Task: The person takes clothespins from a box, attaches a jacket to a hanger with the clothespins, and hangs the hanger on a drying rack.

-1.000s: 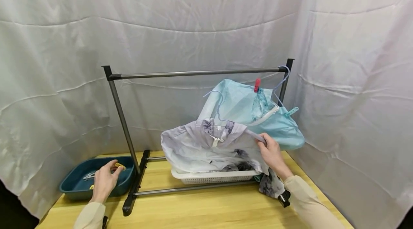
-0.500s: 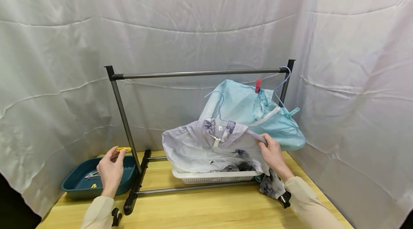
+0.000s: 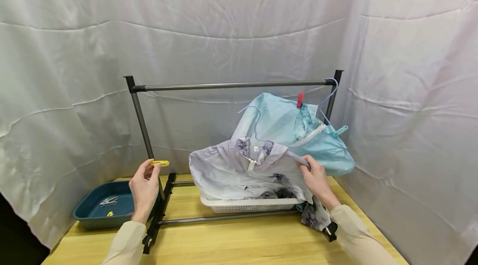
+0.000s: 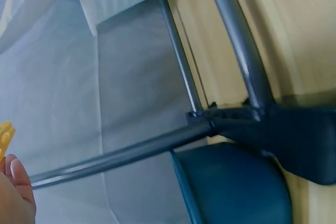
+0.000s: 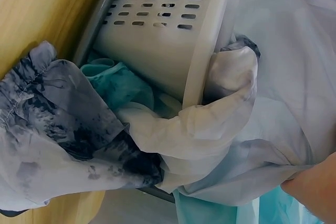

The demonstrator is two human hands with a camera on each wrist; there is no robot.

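My left hand (image 3: 145, 184) pinches a yellow clothespin (image 3: 159, 163) in the air beside the left post of the dark metal rack (image 3: 231, 86); the clothespin's tip (image 4: 4, 137) shows in the left wrist view. My right hand (image 3: 315, 176) grips the shoulder of a pale lilac jacket (image 3: 228, 169) on a light blue hanger (image 3: 254, 124), held above the white basket (image 3: 246, 205). In the right wrist view the jacket (image 5: 231, 129) drapes over the basket's rim (image 5: 199, 72).
A turquoise garment (image 3: 298, 130) hangs at the rack's right end with a red clothespin (image 3: 300, 99) and a teal one (image 3: 339, 131). A dark teal tray (image 3: 93, 211) with loose clips sits at the left on the wooden table (image 3: 239, 240). White sheets surround everything.
My left hand has lifted the yellow clothespin out of the teal tray and carried it up and to the right, toward the rack's left post. The right hand still holds the jacket.
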